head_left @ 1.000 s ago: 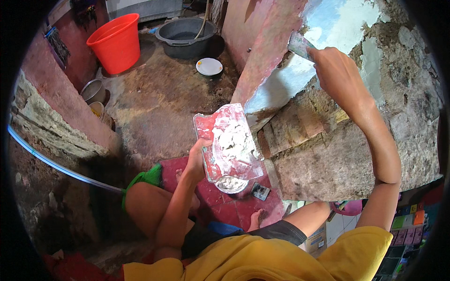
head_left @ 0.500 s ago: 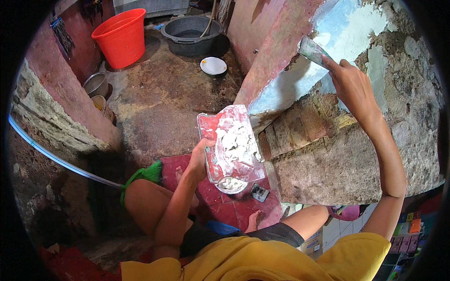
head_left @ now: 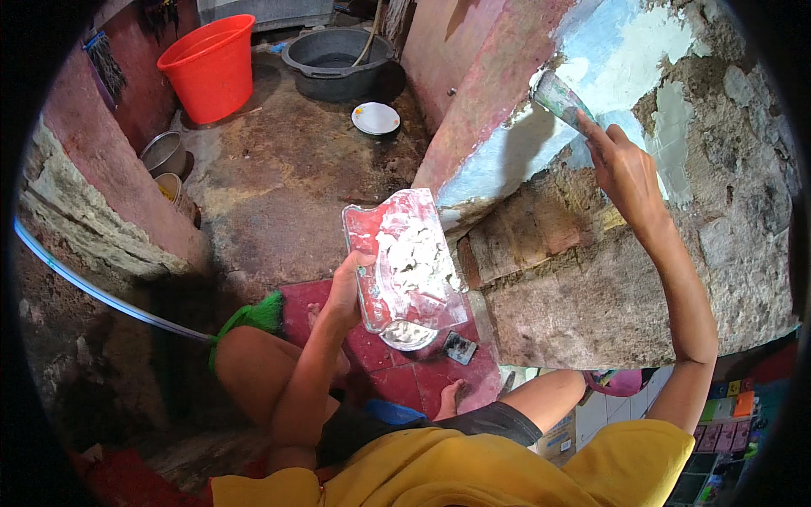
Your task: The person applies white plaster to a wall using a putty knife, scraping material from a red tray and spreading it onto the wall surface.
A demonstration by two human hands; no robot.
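My left hand (head_left: 345,283) grips the left edge of a red board (head_left: 361,226) with a scalloped side. White putty (head_left: 416,258) lies in a thick lump across it, smeared at the edges. My right hand (head_left: 627,173) is raised at the wall, fingers wrapped round a putty knife (head_left: 557,95). The knife's wide end is by the border between pink paint and a pale blue and white patch (head_left: 515,156) on the wall; a little white shows at its tip. Partly hidden below the board, a bowl of white putty (head_left: 409,335) stands on the red tiles.
A small dark square object (head_left: 459,347) lies beside the bowl. Further off are a red bucket (head_left: 209,72), a grey basin (head_left: 338,68) and a white plate (head_left: 376,119). A green broom (head_left: 262,314) lies by my left knee. Rough bare masonry (head_left: 591,287) is at right.
The whole view has shifted slightly. My right hand and the putty knife have moved a little left and down along the wall. The left hand still holds the board in much the same place.
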